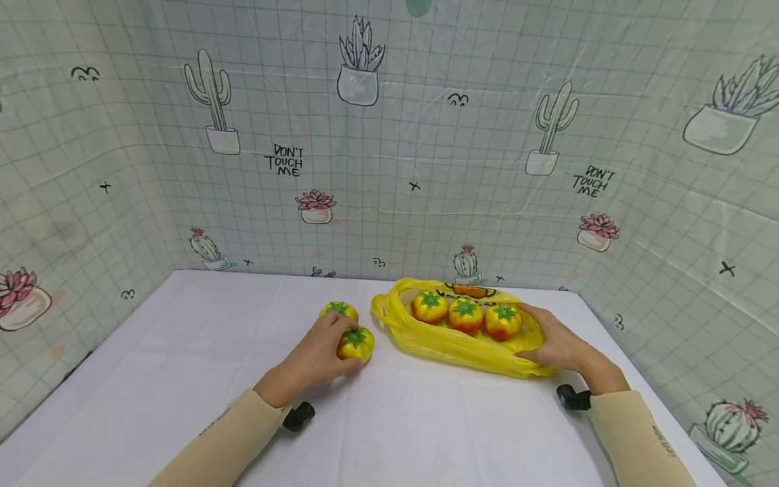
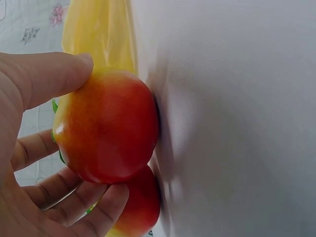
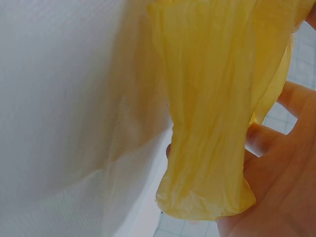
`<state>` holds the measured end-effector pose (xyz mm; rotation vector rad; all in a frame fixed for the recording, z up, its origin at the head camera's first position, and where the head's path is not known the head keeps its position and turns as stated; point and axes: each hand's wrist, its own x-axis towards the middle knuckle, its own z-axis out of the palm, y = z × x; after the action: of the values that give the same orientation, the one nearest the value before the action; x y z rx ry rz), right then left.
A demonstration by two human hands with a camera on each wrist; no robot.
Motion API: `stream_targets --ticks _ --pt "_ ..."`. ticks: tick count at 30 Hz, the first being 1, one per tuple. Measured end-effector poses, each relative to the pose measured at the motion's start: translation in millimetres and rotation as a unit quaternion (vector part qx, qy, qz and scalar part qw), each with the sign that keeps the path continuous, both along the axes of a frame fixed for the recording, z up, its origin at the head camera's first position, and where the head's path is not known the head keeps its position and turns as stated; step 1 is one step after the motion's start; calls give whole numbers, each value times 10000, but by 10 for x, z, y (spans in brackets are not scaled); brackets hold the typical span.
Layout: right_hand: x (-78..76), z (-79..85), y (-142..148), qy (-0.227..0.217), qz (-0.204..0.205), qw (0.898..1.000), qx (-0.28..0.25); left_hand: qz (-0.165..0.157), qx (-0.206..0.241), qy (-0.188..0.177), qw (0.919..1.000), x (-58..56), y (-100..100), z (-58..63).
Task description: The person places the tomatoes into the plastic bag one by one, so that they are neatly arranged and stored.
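Note:
My left hand (image 1: 316, 350) grips a yellow-and-red tomato (image 1: 356, 345) with a green leafy top. In the left wrist view, thumb and fingers curl round this tomato (image 2: 108, 126), which sits at the white tabletop. Just behind it is a second tomato (image 1: 338, 311), partly covered by the hand. A yellow plastic bag (image 1: 462, 356) lies spread open to the right, with three tomatoes (image 1: 466, 316) in a row in its mouth. At the bag's right end, my right hand (image 1: 556, 343) holds the rim, thumb in front and fingers behind. Folds of the bag (image 3: 207, 108) hide part of those fingers.
A white cloth (image 1: 389, 426) covers the table. Behind and at both sides stands a grid-patterned curtain (image 1: 389, 149) printed with cacti. Each wrist carries a small black camera, one by the left sleeve (image 1: 299, 416) and one by the right (image 1: 573, 398).

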<state>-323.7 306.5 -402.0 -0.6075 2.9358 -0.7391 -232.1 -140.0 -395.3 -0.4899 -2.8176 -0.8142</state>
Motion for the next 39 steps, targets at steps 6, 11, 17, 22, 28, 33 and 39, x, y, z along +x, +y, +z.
stream_targets --ticks 6,11,17,22,28,33,39 --pt "12 6 -7 -5 -35 10000 12 -11 76 36 10000 0 0 -10" --pt "12 17 -7 19 -26 10000 33 -28 143 23 9999 10 12 -9" --pt "9 6 -2 51 -23 10000 71 -90 164 87 9998 19 19 -3" --pt "7 11 -3 42 -12 9999 94 -105 124 127 9998 17 27 1" --pt "9 25 -4 28 -51 10000 57 -162 127 175 9996 15 49 22" --pt "3 12 -2 13 -38 10000 51 -212 152 261 9993 31 72 47" --pt "3 16 -2 52 9 10000 68 -311 281 371 9984 60 116 87"
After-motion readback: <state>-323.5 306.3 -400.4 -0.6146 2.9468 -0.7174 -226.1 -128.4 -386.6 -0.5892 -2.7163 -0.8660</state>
